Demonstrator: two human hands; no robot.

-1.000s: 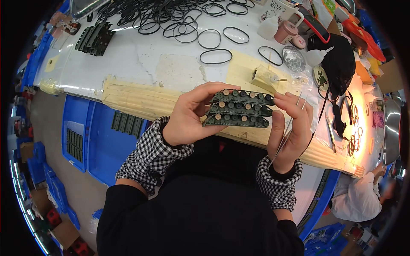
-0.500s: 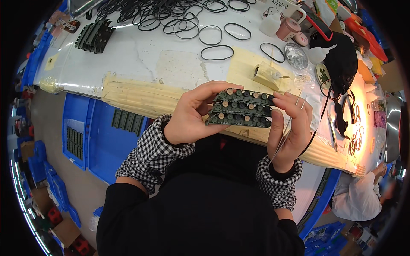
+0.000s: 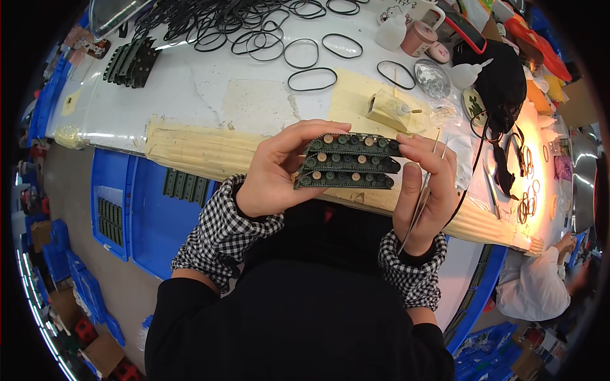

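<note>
**Head view: three track strips held stacked, loose bands unused**

Left hand (image 3: 270, 178) and right hand (image 3: 426, 190) clamp three dark roller-track strips (image 3: 349, 162) between their fingertips; tweezers (image 3: 422, 190) lie under the right fingers. Beyond them, rubber rings (image 3: 311, 79) and more strips (image 3: 130, 60) wait, suggesting much remains.

toothed strips (image 3: 348, 162): dark green matt plastic, tan round studs | tweezers (image 3: 420, 193): thin bright metal | sleeve cuffs (image 3: 219, 238): black-and-white checked cloth | bench (image 3: 190, 95): white, smooth, slightly glossy; near edge wrapped in rough cream tape | loops (image 3: 311, 79): black matt rubber
</note>
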